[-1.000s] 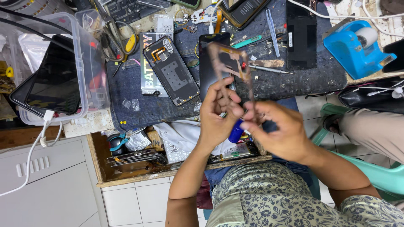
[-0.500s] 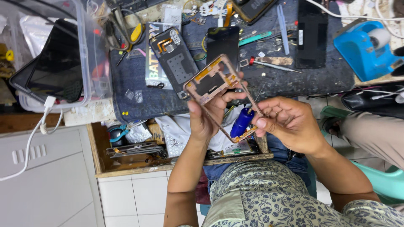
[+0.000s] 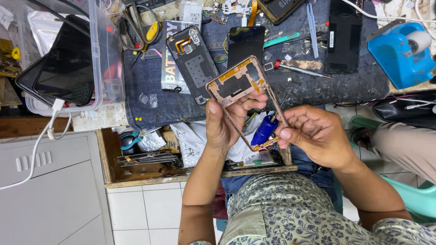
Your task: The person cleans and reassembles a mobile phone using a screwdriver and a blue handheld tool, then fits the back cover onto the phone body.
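A: Hands?
B: Left hand (image 3: pixel 225 124) pinches the copper phone frame (image 3: pixel 243 97), thumb on its side rail. Right hand (image 3: pixel 318 136) fingers curl, pinching a blue-handled screwdriver (image 3: pixel 265 130) at the frame's lower end.
A: Beyond?
B: Opened phone (image 3: pixel 193 63) on the denim mat (image 3: pixel 150 106); blue tape dispenser (image 3: pixel 399 52) far right.

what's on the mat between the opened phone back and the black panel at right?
Head view: a dark phone screen, a teal-handled tool and a red-tipped screwdriver lie there.
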